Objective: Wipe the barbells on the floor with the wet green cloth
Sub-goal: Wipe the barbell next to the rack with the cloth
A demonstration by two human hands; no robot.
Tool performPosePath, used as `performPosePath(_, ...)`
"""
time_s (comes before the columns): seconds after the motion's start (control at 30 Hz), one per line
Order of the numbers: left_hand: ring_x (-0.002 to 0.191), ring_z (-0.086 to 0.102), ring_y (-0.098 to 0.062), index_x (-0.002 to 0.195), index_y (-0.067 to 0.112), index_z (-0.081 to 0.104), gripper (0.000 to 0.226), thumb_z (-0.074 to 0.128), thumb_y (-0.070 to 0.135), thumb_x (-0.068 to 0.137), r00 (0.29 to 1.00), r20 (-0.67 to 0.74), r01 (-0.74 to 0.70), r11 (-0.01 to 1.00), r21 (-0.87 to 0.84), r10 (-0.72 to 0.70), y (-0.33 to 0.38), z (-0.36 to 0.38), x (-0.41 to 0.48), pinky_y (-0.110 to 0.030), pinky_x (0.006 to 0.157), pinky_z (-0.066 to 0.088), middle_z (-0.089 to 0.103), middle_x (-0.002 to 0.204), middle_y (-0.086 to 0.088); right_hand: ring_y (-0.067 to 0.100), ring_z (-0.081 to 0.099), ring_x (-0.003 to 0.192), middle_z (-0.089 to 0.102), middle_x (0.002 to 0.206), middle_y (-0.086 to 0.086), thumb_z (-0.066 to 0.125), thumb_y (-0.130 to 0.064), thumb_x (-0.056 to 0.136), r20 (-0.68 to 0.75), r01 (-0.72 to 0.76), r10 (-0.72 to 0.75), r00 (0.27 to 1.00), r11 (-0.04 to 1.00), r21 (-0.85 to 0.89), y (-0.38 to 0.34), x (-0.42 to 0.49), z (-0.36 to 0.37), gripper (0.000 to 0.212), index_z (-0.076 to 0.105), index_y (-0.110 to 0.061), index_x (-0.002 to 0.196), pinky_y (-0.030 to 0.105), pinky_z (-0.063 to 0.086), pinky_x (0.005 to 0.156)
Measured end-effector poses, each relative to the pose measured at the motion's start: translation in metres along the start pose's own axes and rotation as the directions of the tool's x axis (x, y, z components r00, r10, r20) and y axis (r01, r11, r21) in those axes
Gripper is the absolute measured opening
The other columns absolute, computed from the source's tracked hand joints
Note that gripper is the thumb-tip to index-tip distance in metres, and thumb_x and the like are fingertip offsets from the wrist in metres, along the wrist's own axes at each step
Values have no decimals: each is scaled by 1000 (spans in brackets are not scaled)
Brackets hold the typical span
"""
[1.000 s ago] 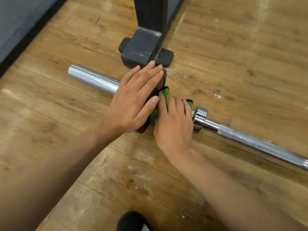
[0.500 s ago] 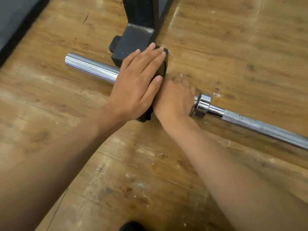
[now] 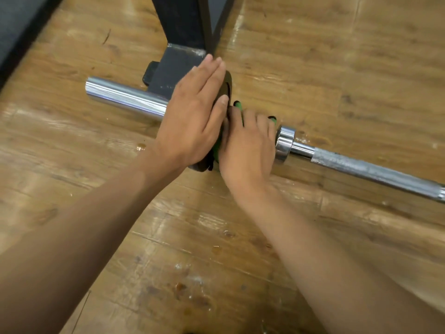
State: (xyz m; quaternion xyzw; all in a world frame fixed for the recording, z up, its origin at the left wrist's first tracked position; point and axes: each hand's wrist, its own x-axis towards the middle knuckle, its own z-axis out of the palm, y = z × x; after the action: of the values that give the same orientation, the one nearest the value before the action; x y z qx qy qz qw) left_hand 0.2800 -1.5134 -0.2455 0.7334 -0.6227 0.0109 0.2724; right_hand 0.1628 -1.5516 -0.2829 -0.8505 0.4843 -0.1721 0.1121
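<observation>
The barbell (image 3: 361, 167) lies diagonally on the wooden floor (image 3: 337, 68), from upper left to the right edge. Your left hand (image 3: 192, 121) presses flat on the black weight plate (image 3: 227, 85) at centre, fingers straight and together. Your right hand (image 3: 248, 143) curls its fingers over the green cloth (image 3: 239, 106) on the bar, between plate and chrome collar (image 3: 284, 143) — cloth mostly hidden. A black rack foot (image 3: 175, 66) stands just behind the plate.

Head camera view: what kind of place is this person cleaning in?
Probably a gym's weight area: a chromed barbell lies on the worn wooden floor, carrying a black weight plate, beside the black steel foot of a rack or stand.
</observation>
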Motion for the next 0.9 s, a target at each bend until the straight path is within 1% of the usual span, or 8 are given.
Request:
performPosePath(0.07, 153, 33, -34, 152, -7, 44, 52, 36, 22, 109, 1000, -17, 1, 1000, 5, -1, 1, 2, -2, -41, 128, 21, 44, 159, -22, 35, 55, 119, 64, 123, 13, 60, -7, 93, -84, 49, -48, 995, 999, 12, 6, -22, 8, 35, 64, -10, 127, 48, 37, 113)
performPosePath(0.17, 154, 32, -34, 153, -7, 42, 51, 36, 20, 109, 1000, -20, 5, 1000, 3, -5, 3, 2, -9, -42, 129, 21, 43, 159, -21, 36, 57, 106, 63, 111, 11, 66, 1, 80, -140, 11, -3, 990, 998, 58, 2, -14, 3, 38, 64, -11, 116, 43, 41, 96)
performPosePath(0.37, 157, 24, -34, 155, -7, 37, 53, 39, 19, 109, 999, -33, -1, 1000, 15, 1, 9, -4, -33, -41, 130, 15, 38, 163, -21, 30, 52, 99, 60, 107, 7, 38, -17, 93, -187, -37, 76, 979, 979, 201, 29, -23, -52, 32, 63, -14, 112, 39, 34, 83)
performPosePath(0.43, 158, 21, -36, 156, -8, 35, 55, 39, 21, 109, 998, -56, 3, 999, 54, 0, 13, -5, -47, -46, 130, 15, 34, 165, -22, 32, 52, 102, 61, 109, 9, 44, -21, 96, -132, -8, 27, 991, 989, 146, 43, -45, -55, 27, 63, -11, 112, 44, 39, 87)
performPosePath(0.57, 160, 11, -38, 159, -8, 27, 60, 40, 24, 109, 999, -42, 13, 994, 112, -8, 21, -6, -80, -54, 130, 14, 23, 169, -23, 38, 46, 138, 55, 145, 17, 40, -29, 106, 42, 37, -35, 998, 998, -42, 44, -52, -37, 44, 57, -4, 138, 51, 37, 116)
performPosePath(0.7, 159, 14, -41, 157, -9, 29, 67, 44, 31, 107, 1000, -10, 3, 987, 162, -2, 24, -15, -101, -56, 128, 17, 24, 167, -27, 39, 61, 108, 68, 113, 19, 35, -39, 109, 233, -206, 199, 952, 979, 2, 49, -13, -38, 48, 71, -7, 112, 42, 45, 82)
performPosePath(0.8, 153, 29, -42, 151, -10, 41, 68, 48, 38, 103, 999, 13, -51, 979, 197, 50, 26, -26, -101, -59, 122, 29, 37, 158, -30, 38, 55, 118, 64, 128, 16, 49, -29, 104, 141, -63, 61, 988, 998, 12, 38, -55, -44, 37, 71, -7, 123, 46, 45, 96)
performPosePath(0.9, 138, 47, -36, 151, -5, 42, 68, 42, 43, 103, 994, 100, -63, 980, 188, 45, 27, -41, -72, -46, 115, 35, 52, 147, -24, 39, 49, 132, 59, 139, 16, 57, -25, 99, 161, 12, -15, 987, 1000, 21, 33, -96, -44, 43, 63, -5, 137, 52, 44, 108)
